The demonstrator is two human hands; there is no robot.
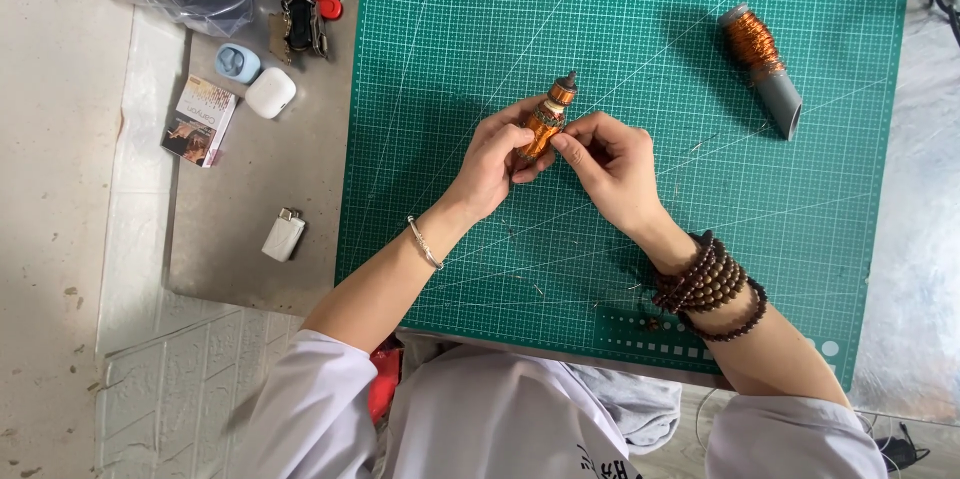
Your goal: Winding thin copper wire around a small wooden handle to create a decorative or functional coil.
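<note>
A small motor armature wound with copper wire point(548, 119) is held above the green cutting mat point(700, 239), near its middle. My left hand point(492, 167) grips its lower body from the left. My right hand point(610, 161) pinches it from the right with thumb and forefinger at the winding. The armature's upper end with its dark shaft points away from me. A thin bangle circles my left wrist and dark bead bracelets wrap my right wrist.
A spool of copper wire on a grey tube point(762, 67) lies at the mat's far right. Left of the mat sit keys point(304, 21), a blue case point(237, 63), a white earbud case point(270, 93), a small box point(200, 121) and a white charger point(284, 235).
</note>
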